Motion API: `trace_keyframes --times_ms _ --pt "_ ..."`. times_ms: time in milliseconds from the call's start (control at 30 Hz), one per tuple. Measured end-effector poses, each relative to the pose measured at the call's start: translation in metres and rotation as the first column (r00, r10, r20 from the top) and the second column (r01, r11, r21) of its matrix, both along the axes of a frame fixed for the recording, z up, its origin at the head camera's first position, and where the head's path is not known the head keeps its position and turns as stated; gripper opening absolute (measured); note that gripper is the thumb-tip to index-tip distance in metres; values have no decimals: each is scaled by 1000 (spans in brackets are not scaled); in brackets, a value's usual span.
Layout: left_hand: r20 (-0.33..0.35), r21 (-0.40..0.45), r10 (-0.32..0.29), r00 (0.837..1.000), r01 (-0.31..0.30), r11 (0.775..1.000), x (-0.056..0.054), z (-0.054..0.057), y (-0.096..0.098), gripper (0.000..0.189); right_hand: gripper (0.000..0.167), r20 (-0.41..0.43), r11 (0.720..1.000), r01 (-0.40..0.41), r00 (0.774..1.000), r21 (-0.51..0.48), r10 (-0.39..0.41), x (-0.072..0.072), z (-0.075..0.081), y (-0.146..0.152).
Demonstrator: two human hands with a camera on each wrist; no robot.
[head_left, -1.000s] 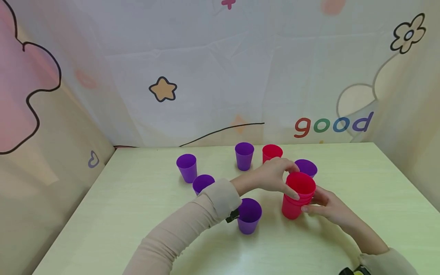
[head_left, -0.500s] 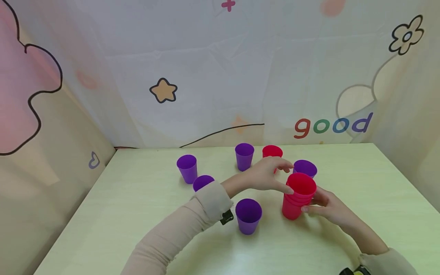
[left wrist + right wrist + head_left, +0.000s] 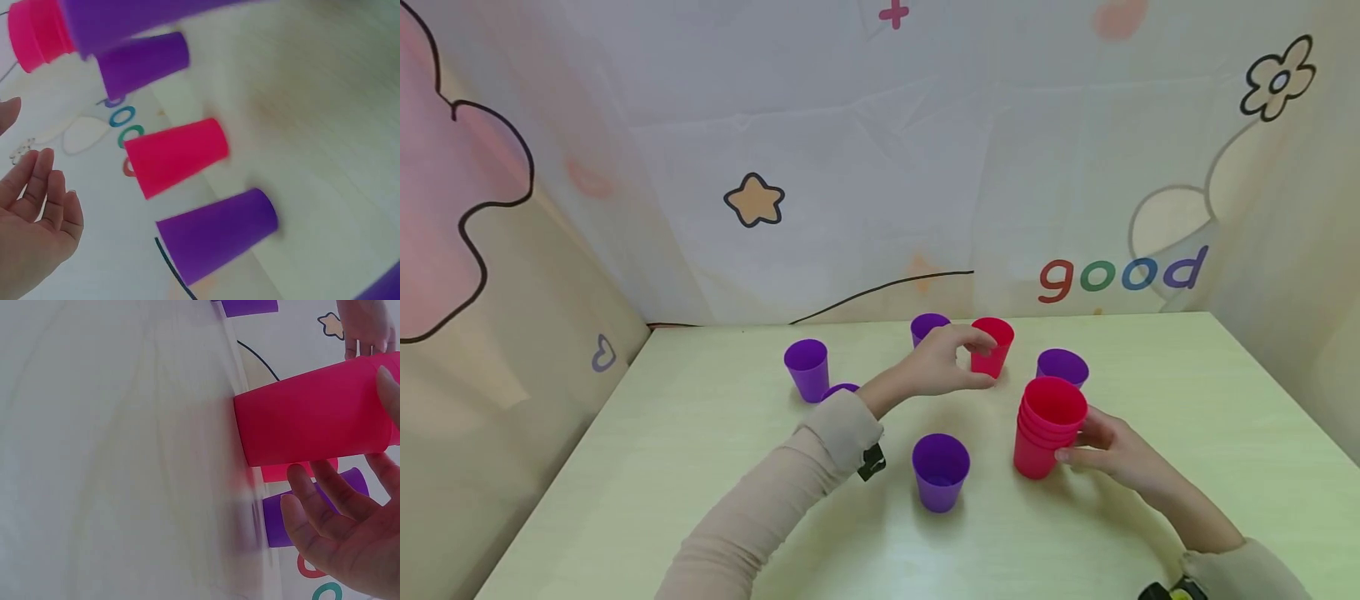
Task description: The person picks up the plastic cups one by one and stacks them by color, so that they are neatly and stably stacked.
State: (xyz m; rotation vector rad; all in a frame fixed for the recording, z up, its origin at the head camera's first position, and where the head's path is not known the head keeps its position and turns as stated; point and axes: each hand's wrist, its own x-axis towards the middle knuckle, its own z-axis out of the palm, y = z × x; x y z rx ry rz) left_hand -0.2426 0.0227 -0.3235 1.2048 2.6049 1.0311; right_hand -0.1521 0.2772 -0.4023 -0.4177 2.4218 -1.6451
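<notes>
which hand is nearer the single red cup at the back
Left. The left hand is close by the single red cup, overlapping it in the head view; the right hand is farther off, to the cup's right, holding the stacked red cups.

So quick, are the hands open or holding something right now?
Left hand: open, holding nothing, near the single red cup.
Right hand: holding the stack of red cups.

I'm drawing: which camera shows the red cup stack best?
The head view: the red cup stack shows top to base. Left wrist view shows only part, behind a purple cup; right wrist view crops its top.
</notes>
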Motion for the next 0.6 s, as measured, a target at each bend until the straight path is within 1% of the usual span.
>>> trace_keyframes --times_ms 133,233,367,600 --pt "10 -21 10 1000 -10 1000 -8 -4 0 46 61 22 1000 0 1000 -10 1 0 0 1" --pt "28 -32 38 999 -37 999 -12 -7 1 50 61 28 1000 -2 1000 -13 3 0 0 1" --pt "46 -31 74 996 -73 997 -18 -9 4 52 60 17 1000 -5 1000 -10 5 0 1 2" --pt "65 -36 109 992 -107 994 -23 -10 7 51 58 -20 1000 5 1000 27 -5 1 1 1"
